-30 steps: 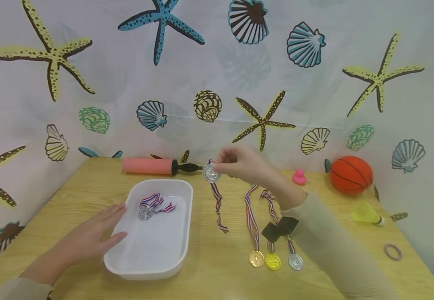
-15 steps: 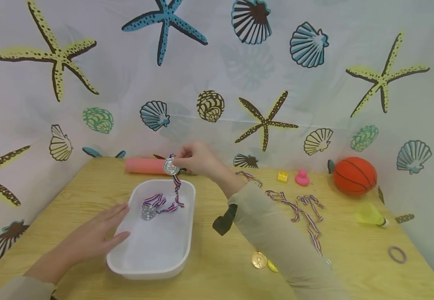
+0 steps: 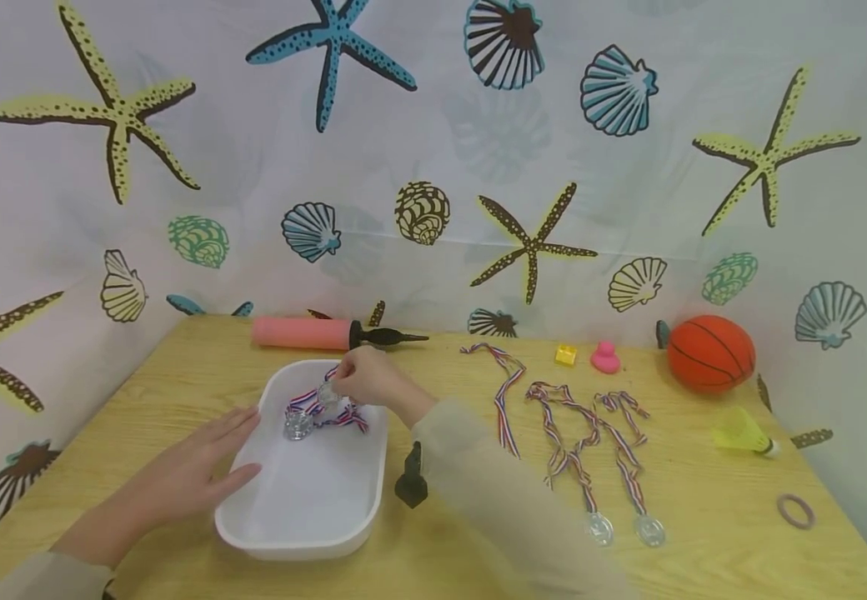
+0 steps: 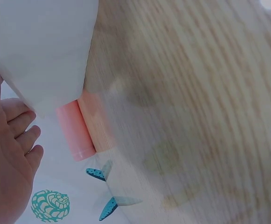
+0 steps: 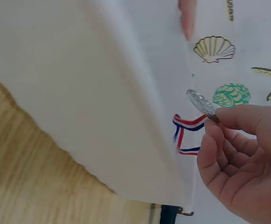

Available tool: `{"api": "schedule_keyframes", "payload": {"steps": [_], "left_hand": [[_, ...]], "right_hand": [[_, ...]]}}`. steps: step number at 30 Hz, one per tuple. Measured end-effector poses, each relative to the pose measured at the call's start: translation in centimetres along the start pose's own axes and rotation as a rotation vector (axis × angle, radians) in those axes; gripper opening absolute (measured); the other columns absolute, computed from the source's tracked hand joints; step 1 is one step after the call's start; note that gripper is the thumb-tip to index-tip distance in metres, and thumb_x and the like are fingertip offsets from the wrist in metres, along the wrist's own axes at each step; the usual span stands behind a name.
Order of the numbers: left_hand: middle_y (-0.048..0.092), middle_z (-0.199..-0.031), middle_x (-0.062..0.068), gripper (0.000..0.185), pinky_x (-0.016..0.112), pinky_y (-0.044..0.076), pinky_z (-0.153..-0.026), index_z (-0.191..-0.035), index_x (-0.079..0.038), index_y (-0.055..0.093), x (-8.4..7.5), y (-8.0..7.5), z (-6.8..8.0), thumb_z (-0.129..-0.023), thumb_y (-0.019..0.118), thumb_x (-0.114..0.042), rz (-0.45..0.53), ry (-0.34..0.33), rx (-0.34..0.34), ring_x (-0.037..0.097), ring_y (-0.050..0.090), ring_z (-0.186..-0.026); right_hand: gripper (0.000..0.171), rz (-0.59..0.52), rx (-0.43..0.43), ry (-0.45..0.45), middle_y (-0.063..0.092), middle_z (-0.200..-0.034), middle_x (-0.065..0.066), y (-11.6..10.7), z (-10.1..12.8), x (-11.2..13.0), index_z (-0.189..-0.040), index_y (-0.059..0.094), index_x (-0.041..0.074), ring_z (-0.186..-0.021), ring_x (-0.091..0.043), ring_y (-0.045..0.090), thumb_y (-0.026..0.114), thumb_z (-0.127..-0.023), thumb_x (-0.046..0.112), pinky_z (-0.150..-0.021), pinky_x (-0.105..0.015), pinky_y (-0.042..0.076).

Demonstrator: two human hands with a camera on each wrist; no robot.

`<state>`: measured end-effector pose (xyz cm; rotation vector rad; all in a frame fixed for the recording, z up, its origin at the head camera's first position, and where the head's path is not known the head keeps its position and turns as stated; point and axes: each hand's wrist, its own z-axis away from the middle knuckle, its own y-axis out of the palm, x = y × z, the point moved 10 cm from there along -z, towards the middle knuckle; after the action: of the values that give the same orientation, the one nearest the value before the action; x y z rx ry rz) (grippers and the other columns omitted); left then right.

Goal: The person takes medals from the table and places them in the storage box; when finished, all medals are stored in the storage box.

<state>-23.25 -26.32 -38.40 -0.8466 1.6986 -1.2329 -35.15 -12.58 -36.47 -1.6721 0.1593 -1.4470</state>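
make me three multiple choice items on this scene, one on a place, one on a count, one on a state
1. Where is the silver medal that the right hand pinches?
A. over the white tray
B. beside the basketball
C. on the pump

2. How many medals lie on the table right of the tray with their silver discs in view?
A. none
B. two
C. five

3. How is the left hand?
A. a fist round a ribbon
B. flat, fingers straight, against the tray's left side
C. raised off the table holding the pump

Answers:
1 A: the head view shows the held medal above the tray, where another medal already lies.
2 B: two discs lie side by side near the front edge; a third ribbon runs under the sleeve, its disc hidden.
3 B: the fingers lie straight by the rim.
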Motion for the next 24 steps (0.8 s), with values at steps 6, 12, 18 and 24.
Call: {"api": "schedule_keyframes", "payload": {"steps": [6, 12, 18, 24], "left_hand": [[0.035, -0.141, 0.023, 0.067, 0.058, 0.028, -0.099, -0.136, 0.005, 0.039, 0.2, 0.2, 0.1, -0.09, 0.055, -0.042, 0.006, -0.013, 0.019, 0.044, 0.03, -0.127], [0.034, -0.141, 0.024, 0.068, 0.059, 0.028, -0.099, -0.136, 0.005, 0.039, 0.2, 0.0, 0.0, -0.091, 0.054, -0.043, 0.005, -0.013, 0.025, 0.044, 0.03, -0.127], [0.035, -0.14, 0.023, 0.067, 0.058, 0.028, -0.099, -0.136, 0.005, 0.039, -0.1, -0.1, -0.1, -0.09, 0.056, -0.041, 0.008, -0.011, 0.026, 0.044, 0.03, -0.127], [0.035, -0.141, 0.023, 0.067, 0.058, 0.028, -0.099, -0.136, 0.005, 0.039, -0.2, -0.1, -0.2, -0.09, 0.055, -0.041, -0.003, -0.014, 0.022, 0.043, 0.03, -0.127]], "right_hand": [[0.013, 0.221, 0.025, -0.111, 0.053, -0.069, 0.004, 2.4, -0.7, 0.2, -0.074, 0.057, 0.011, -0.06, -0.008, 0.047, 0.065, -0.082, 0.005, -0.052, -0.017, 0.039], [0.011, 0.31, 0.085, -0.085, 0.054, -0.067, 0.005, 4.6, -1.0, -0.3, -0.077, 0.066, 0.01, -0.055, -0.006, 0.048, 0.062, -0.084, 0.003, -0.045, -0.016, 0.041], [0.012, 0.409, 0.069, -0.002, 0.054, -0.068, 0.006, 5.3, -1.2, -1.0, -0.075, 0.068, 0.011, -0.061, -0.007, 0.049, 0.063, -0.084, 0.006, -0.049, -0.015, 0.04], [0.008, 0.39, 0.034, 0.063, 0.061, -0.08, 0.005, 5.1, -1.2, -1.5, -0.085, 0.07, 0.012, -0.069, -0.008, 0.049, 0.063, -0.086, 0.009, -0.059, -0.016, 0.041]]}}
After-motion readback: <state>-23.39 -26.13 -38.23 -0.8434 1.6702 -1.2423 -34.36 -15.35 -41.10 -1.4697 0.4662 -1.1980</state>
